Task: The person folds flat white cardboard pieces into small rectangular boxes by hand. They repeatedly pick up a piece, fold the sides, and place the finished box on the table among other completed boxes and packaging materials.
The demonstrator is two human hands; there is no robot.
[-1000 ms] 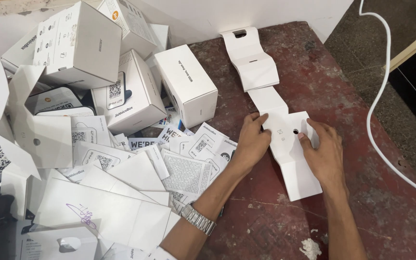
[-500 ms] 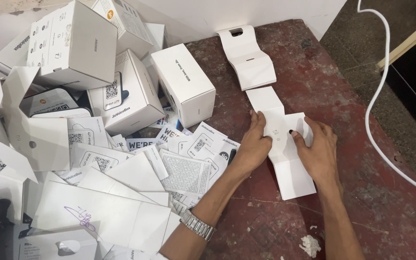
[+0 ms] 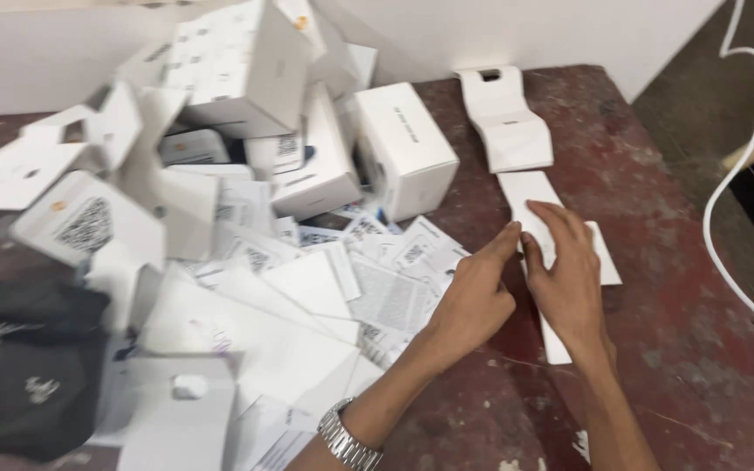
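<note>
Both hands pressed flat on a long white flat cardboard insert strip (image 3: 530,196) lying near the right edge of the worn dark-red table (image 3: 674,349). Left hand (image 3: 473,301), fingers extended, touching the strip's left edge, gripping nothing. Right hand (image 3: 569,279) spread open on top, palm down. Beside them, a folded white cardboard sleeve (image 3: 508,122) toward the far edge; a heap of white boxes and leaflets (image 3: 246,201) covering the left side.
</note>
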